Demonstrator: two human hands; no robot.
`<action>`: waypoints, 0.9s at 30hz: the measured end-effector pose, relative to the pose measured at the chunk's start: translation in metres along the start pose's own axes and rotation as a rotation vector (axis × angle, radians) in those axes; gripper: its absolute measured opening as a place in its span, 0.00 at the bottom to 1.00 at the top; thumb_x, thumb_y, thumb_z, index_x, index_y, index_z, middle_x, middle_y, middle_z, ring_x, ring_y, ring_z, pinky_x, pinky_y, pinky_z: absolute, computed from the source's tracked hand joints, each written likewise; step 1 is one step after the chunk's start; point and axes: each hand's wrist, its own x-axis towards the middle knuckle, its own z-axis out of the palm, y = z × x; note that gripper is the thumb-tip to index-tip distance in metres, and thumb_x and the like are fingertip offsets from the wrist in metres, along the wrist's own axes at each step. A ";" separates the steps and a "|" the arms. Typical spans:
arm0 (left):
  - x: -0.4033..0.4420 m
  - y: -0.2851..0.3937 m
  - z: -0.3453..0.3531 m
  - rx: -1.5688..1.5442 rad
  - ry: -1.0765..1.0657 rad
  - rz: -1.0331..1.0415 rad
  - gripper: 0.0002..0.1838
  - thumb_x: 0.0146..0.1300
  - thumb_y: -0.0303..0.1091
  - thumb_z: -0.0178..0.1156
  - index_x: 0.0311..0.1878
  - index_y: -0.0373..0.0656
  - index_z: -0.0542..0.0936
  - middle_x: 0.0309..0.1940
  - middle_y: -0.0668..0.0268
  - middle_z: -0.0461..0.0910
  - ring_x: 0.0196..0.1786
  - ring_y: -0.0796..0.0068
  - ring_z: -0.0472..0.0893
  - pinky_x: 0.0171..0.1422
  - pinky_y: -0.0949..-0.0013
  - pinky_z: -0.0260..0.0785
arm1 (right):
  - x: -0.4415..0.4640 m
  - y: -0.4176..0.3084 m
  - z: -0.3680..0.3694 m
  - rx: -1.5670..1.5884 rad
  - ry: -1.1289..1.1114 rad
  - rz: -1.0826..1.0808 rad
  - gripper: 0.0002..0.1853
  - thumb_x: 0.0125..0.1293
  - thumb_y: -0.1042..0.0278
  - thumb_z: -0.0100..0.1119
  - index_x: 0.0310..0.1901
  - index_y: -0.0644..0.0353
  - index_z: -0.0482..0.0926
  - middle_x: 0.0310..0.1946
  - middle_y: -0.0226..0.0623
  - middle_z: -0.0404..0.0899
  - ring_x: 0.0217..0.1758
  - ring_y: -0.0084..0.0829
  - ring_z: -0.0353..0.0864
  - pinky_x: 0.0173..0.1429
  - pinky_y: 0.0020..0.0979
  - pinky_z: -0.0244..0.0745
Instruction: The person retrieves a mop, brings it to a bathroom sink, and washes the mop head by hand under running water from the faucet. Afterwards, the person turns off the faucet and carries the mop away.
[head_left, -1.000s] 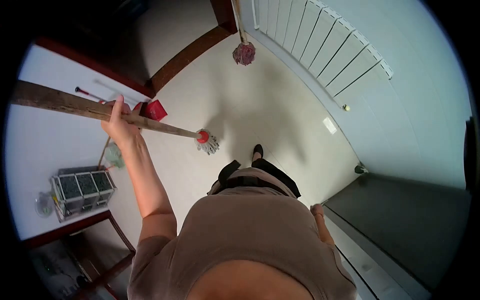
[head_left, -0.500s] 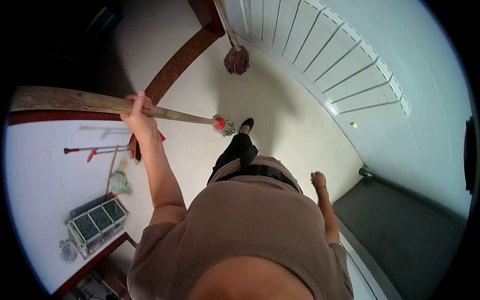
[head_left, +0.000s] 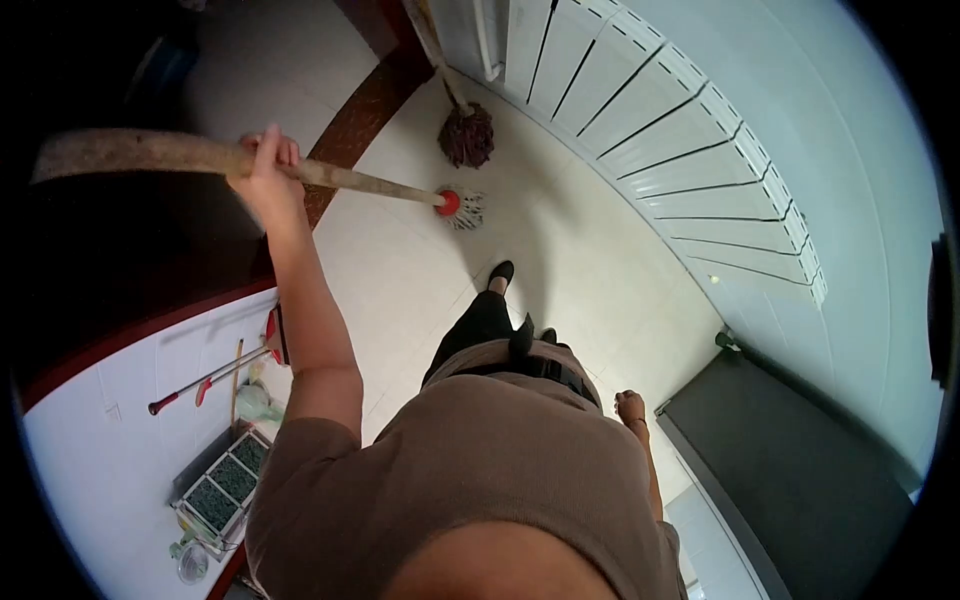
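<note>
My left hand (head_left: 270, 180) is wrapped round the wooden handle of a mop (head_left: 375, 185), with the thumb and fingers showing on it. The mop's red collar and pale strand head (head_left: 463, 208) are at the far end, over the tiled floor near the doorway. My right hand (head_left: 629, 407) hangs low by my side, beside the dark countertop; its fingers are curled, and whatever they may hold is too small to tell. A second mop (head_left: 467, 137) with a dark reddish head stands by the door frame, close beyond the first mop's head.
A white radiator (head_left: 690, 140) runs along the right wall. A dark counter (head_left: 790, 470) is at the lower right. A dark red door sill (head_left: 350, 135) crosses the upper left. Long-handled tools (head_left: 215, 380) and a rack of dark green panels (head_left: 228, 480) stand at the left wall.
The view has turned and moved toward the doorway. The mop in my left hand has come nearer the reddish mop. My feet have shifted in a step, and my right hand has swung slightly.
</note>
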 end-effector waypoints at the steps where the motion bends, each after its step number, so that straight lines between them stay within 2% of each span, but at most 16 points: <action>1: 0.014 -0.003 0.009 0.000 -0.001 -0.005 0.11 0.47 0.17 0.57 0.22 0.41 0.64 0.16 0.68 0.62 0.16 0.78 0.62 0.19 0.74 0.54 | 0.001 0.002 0.001 -0.048 0.040 -0.072 0.11 0.55 0.68 0.49 0.29 0.68 0.76 0.19 0.40 0.77 0.20 0.29 0.76 0.29 0.30 0.71; 4: 0.054 -0.014 0.034 0.063 -0.043 0.023 0.12 0.49 0.19 0.57 0.21 0.43 0.64 0.14 0.69 0.61 0.17 0.78 0.60 0.21 0.72 0.53 | -0.004 -0.008 -0.003 -0.095 0.038 -0.275 0.11 0.54 0.68 0.49 0.29 0.67 0.76 0.18 0.40 0.76 0.20 0.29 0.76 0.28 0.30 0.71; 6: 0.082 -0.025 0.053 0.065 0.065 0.016 0.12 0.47 0.18 0.59 0.22 0.39 0.65 0.16 0.66 0.65 0.17 0.77 0.63 0.20 0.73 0.54 | -0.010 -0.027 -0.006 -0.073 0.042 -0.190 0.11 0.53 0.67 0.49 0.28 0.68 0.76 0.17 0.39 0.76 0.20 0.29 0.76 0.28 0.29 0.71; 8: 0.116 -0.043 0.067 0.082 0.037 0.028 0.11 0.48 0.19 0.59 0.23 0.39 0.65 0.17 0.67 0.66 0.17 0.78 0.64 0.21 0.73 0.55 | -0.018 -0.044 -0.007 0.005 -0.044 0.043 0.16 0.53 0.61 0.45 0.27 0.66 0.76 0.30 0.54 0.76 0.35 0.50 0.75 0.42 0.43 0.69; 10: 0.164 -0.071 0.078 0.125 0.052 0.057 0.12 0.47 0.23 0.63 0.23 0.39 0.67 0.16 0.69 0.66 0.18 0.78 0.64 0.22 0.72 0.56 | -0.021 -0.049 -0.002 0.002 -0.045 0.051 0.16 0.53 0.60 0.44 0.26 0.67 0.76 0.29 0.55 0.76 0.35 0.51 0.75 0.43 0.44 0.69; 12: 0.208 -0.102 0.089 0.401 0.037 -0.032 0.21 0.45 0.35 0.67 0.38 0.33 0.71 0.29 0.61 0.73 0.31 0.70 0.73 0.36 0.69 0.65 | -0.014 -0.036 0.014 0.013 0.020 -0.018 0.12 0.52 0.67 0.48 0.27 0.68 0.76 0.18 0.40 0.77 0.20 0.29 0.76 0.28 0.29 0.71; 13: 0.231 -0.126 0.088 0.400 0.030 -0.035 0.21 0.45 0.35 0.67 0.38 0.33 0.71 0.29 0.61 0.73 0.31 0.70 0.73 0.36 0.69 0.65 | -0.020 -0.046 0.011 -0.003 0.037 -0.044 0.12 0.52 0.66 0.48 0.26 0.68 0.76 0.18 0.40 0.77 0.20 0.30 0.76 0.28 0.30 0.71; 15: 0.263 -0.182 0.077 0.665 -0.177 -0.226 0.42 0.43 0.47 0.68 0.57 0.32 0.61 0.51 0.52 0.68 0.54 0.61 0.68 0.57 0.64 0.60 | -0.026 -0.055 0.007 -0.028 0.044 -0.055 0.12 0.52 0.66 0.48 0.26 0.68 0.76 0.18 0.40 0.77 0.20 0.30 0.76 0.28 0.30 0.72; 17: 0.254 -0.210 0.070 0.841 -0.242 -0.394 0.54 0.41 0.53 0.66 0.64 0.34 0.48 0.62 0.48 0.52 0.65 0.59 0.54 0.66 0.64 0.48 | -0.029 -0.061 0.006 0.028 0.081 -0.001 0.11 0.52 0.66 0.48 0.26 0.67 0.76 0.18 0.41 0.77 0.20 0.31 0.77 0.29 0.30 0.72; 19: 0.234 -0.239 0.054 1.051 -0.130 -0.292 0.52 0.43 0.52 0.66 0.64 0.34 0.49 0.61 0.47 0.54 0.64 0.57 0.57 0.66 0.64 0.50 | -0.033 -0.070 0.003 0.027 0.087 0.021 0.11 0.52 0.66 0.48 0.26 0.67 0.76 0.18 0.41 0.77 0.20 0.31 0.77 0.29 0.30 0.72; 20: 0.249 -0.293 0.014 1.157 -0.064 -0.232 0.49 0.46 0.50 0.64 0.63 0.31 0.50 0.61 0.46 0.55 0.63 0.55 0.57 0.66 0.64 0.50 | -0.035 -0.072 0.004 0.024 0.086 0.044 0.11 0.52 0.66 0.48 0.26 0.67 0.76 0.18 0.40 0.77 0.20 0.31 0.77 0.29 0.30 0.72; 22: 0.205 -0.307 -0.010 1.054 0.070 -0.381 0.43 0.52 0.47 0.58 0.60 0.25 0.51 0.58 0.44 0.58 0.61 0.52 0.60 0.65 0.63 0.52 | -0.037 -0.069 0.009 0.033 0.079 0.074 0.12 0.52 0.66 0.49 0.25 0.67 0.76 0.18 0.40 0.77 0.21 0.31 0.77 0.29 0.30 0.72; 23: 0.193 -0.349 -0.044 0.971 0.139 -0.379 0.41 0.54 0.47 0.56 0.61 0.26 0.51 0.57 0.43 0.60 0.59 0.51 0.62 0.64 0.62 0.54 | -0.039 -0.069 0.008 0.036 0.015 0.118 0.14 0.52 0.63 0.47 0.27 0.66 0.76 0.24 0.47 0.77 0.29 0.39 0.76 0.37 0.36 0.71; 24: 0.162 -0.322 -0.036 1.181 0.110 -0.547 0.39 0.55 0.46 0.55 0.60 0.26 0.54 0.56 0.43 0.61 0.57 0.51 0.66 0.61 0.61 0.58 | -0.045 -0.073 0.007 0.038 -0.055 0.164 0.16 0.53 0.60 0.46 0.29 0.66 0.77 0.30 0.53 0.76 0.38 0.48 0.76 0.45 0.42 0.70; 25: 0.138 -0.309 -0.033 1.221 0.078 -0.679 0.35 0.55 0.46 0.55 0.58 0.29 0.59 0.56 0.45 0.62 0.55 0.54 0.68 0.57 0.59 0.63 | -0.046 -0.075 0.003 -0.017 -0.102 0.134 0.16 0.53 0.61 0.45 0.29 0.65 0.77 0.30 0.53 0.76 0.38 0.48 0.75 0.45 0.42 0.70; 27: 0.103 -0.354 -0.093 1.338 -0.204 -0.698 0.26 0.56 0.44 0.54 0.51 0.33 0.67 0.47 0.53 0.71 0.45 0.61 0.75 0.43 0.64 0.70 | -0.041 -0.064 0.008 -0.003 -0.100 0.157 0.16 0.54 0.61 0.45 0.29 0.66 0.76 0.30 0.53 0.76 0.38 0.48 0.75 0.45 0.42 0.70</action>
